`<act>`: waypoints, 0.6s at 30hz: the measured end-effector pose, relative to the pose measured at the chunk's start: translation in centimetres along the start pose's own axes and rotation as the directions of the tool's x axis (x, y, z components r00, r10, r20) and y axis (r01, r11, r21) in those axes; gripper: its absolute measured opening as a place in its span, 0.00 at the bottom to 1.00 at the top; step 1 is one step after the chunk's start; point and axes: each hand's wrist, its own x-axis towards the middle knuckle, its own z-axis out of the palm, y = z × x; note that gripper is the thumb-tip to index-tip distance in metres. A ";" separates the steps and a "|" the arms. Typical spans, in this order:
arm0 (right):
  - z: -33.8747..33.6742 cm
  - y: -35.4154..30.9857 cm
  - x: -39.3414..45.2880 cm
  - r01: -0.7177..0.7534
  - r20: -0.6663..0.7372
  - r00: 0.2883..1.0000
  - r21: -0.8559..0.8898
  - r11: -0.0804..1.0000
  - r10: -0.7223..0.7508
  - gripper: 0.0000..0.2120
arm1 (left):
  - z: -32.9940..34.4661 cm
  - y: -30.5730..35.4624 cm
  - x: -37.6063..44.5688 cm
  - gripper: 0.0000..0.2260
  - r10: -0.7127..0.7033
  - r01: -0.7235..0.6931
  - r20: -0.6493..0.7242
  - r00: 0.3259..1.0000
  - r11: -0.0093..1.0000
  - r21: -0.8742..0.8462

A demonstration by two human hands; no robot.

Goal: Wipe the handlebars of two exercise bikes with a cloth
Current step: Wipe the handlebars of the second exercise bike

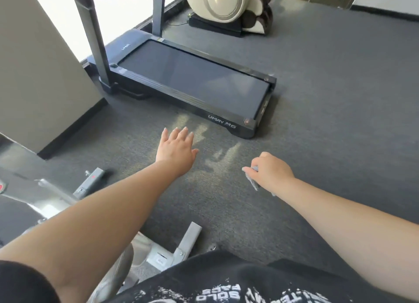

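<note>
My left hand is stretched out over the grey carpet, fingers spread, holding nothing. My right hand is closed around a small grey cloth, whose edge hangs out below the fingers. Parts of a silver-grey exercise machine frame show at the lower left, under my left forearm. No handlebar is in view.
A black treadmill lies ahead on the carpet, its uprights at the upper left. A cream massage chair stands at the back. A beige pillar rises at the left. Grey carpet stretches to the right.
</note>
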 end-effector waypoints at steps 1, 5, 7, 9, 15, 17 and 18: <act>-0.3 -0.5 1.3 0.014 0.002 1.000 -0.005 1.000 -0.014 0.19 | -0.2 -0.5 1.1 0.27 -0.010 0.010 -0.006 1.000 1.000 -0.004; -1.6 -2.6 5.9 0.047 -0.001 0.999 0.035 0.998 -0.047 0.20 | -0.8 -2.4 4.6 0.27 -0.044 0.045 0.009 0.999 0.996 -0.071; -2.3 -3.7 8.0 0.061 0.000 0.998 0.045 0.997 -0.061 0.19 | -0.7 -3.8 5.5 0.27 -0.064 0.066 0.022 0.998 0.995 -0.080; -2.8 -4.7 10.5 0.085 0.010 0.996 0.031 0.996 -0.085 0.18 | -0.3 -5.5 6.2 0.28 -0.099 0.102 0.039 0.994 0.992 -0.073; -4.1 -9.0 19.2 0.216 0.039 0.976 -0.023 0.976 -0.215 0.18 | 1.1 -12.2 8.6 0.28 -0.296 0.299 0.089 0.951 0.954 -0.022; -4.6 -10.6 22.1 0.284 0.062 0.958 -0.038 0.958 -0.281 0.18 | 1.5 -14.1 9.5 0.28 -0.371 0.375 0.108 0.922 0.927 -0.020; -4.9 -11.5 23.6 0.322 0.073 0.945 -0.038 0.946 -0.319 0.18 | 1.5 -14.9 10.2 0.28 -0.409 0.414 0.115 0.905 0.910 -0.028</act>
